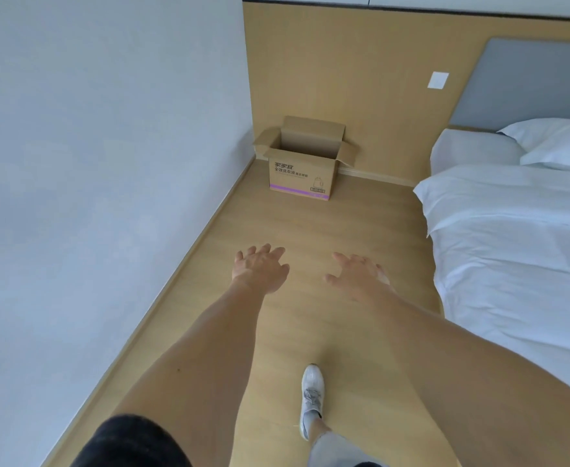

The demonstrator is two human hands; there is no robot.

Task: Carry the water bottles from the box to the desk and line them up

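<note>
Both hands, left (260, 268) and right (357, 276), reached forward with each grip wide and empty, because the open box (302, 170) stood far off in the corner, its bottles hidden inside.

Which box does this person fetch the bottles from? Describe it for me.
Look to the far corner where the white wall meets the wood panel. On the floor there stands a cardboard box, flaps open, with dark print and a purple stripe along its bottom edge.
</note>
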